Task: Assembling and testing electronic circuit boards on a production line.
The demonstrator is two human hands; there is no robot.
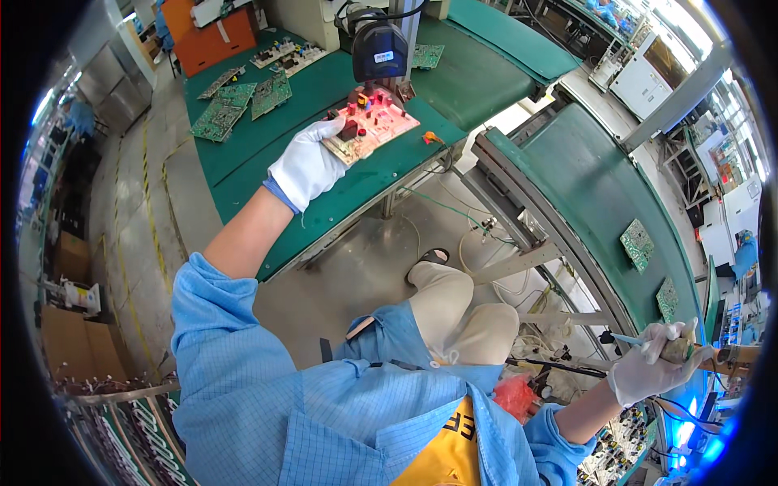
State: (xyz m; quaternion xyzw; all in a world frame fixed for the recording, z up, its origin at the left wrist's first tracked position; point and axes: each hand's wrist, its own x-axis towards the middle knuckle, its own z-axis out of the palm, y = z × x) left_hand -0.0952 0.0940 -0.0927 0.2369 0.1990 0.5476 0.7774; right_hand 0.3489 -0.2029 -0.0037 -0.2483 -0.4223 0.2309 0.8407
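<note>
My left hand (306, 166), in a white glove, grips a populated circuit board (374, 130) by its near left edge, thumb on top. The board is tilted above the green bench, just below a black scanner head (379, 58), and red light falls on its components. Far to the right, my right hand (655, 364), also gloved, is closed around a small object with a rounded, brownish-green part (677, 350); its kind I cannot make out. A thin pale-blue stick (624, 337) sticks out beside those fingers.
Several circuit boards (223, 111) lie at the bench's far left, near an orange box (212, 40). A small orange-yellow piece (433, 138) lies near the bench's right edge. The green conveyor belt (583, 174) on the right carries two boards (637, 245). Racked boards (134, 437) stand lower left.
</note>
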